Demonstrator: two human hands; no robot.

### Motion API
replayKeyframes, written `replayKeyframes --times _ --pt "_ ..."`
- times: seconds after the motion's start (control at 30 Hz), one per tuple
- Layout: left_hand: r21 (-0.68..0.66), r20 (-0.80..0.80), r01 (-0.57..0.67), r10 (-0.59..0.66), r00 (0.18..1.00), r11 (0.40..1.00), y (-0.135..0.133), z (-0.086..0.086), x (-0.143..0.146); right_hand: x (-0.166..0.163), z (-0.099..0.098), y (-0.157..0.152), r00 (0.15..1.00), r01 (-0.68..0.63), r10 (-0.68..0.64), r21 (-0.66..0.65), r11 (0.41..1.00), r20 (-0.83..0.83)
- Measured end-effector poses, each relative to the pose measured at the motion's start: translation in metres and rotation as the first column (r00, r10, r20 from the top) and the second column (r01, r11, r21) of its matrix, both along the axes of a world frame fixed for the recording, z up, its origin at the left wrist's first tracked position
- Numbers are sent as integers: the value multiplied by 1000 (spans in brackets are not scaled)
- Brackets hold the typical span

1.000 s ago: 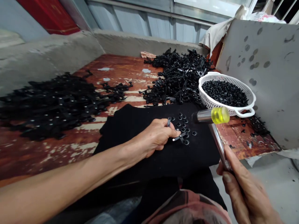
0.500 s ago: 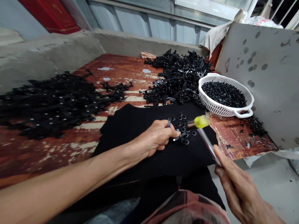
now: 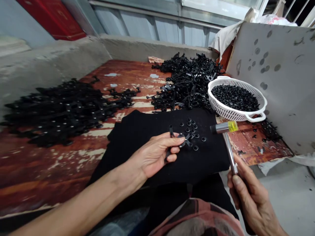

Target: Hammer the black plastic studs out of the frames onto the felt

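My left hand (image 3: 161, 149) pinches a black jointed plastic part (image 3: 183, 140) with small arms and shiny pins, held over a black cloth (image 3: 147, 124). One arm of that part sticks up behind my fingers. Several small round black caps (image 3: 195, 148) lie on the cloth just beyond my fingertips. In my right hand (image 3: 251, 193) is a mallet (image 3: 223, 127) with a metal head, one yellow face and one black face. Its head stays up off the cloth, right of the caps, and my fingers wrap around the handle.
A white plastic basket (image 3: 226, 114) full of small black pieces stands at the right. Heaps of black jointed parts lie on the worn red-brown board, one at the left (image 3: 56, 114) and one at the back (image 3: 192, 78). A spotted grey panel (image 3: 278, 82) rises at the right.
The mallet has moved right, away from the caps, and its head has turned. My left hand has drawn slightly left and rolled, showing more of the black part.
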State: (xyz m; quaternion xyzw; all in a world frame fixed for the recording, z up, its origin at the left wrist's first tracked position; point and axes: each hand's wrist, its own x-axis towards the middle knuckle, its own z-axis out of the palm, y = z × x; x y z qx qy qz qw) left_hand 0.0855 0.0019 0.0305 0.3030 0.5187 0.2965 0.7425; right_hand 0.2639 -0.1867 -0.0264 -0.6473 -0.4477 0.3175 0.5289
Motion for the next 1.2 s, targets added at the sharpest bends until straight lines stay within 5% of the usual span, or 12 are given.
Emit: replayKeyframes --times 0.17,0.93,1.2 --pt "28 -21 -91 92 996 995 -11 -3 10 -8 -4 0 982 52 -63 -63 997 -179" --pt "173 -107 -59 78 991 983 -18 -9 15 -14 -8 -4 964 30 -48 -72 997 -261" --pt "147 -109 -63 80 991 987 -16 -4 16 -4 -17 -6 999 -8 11 -79 997 38"
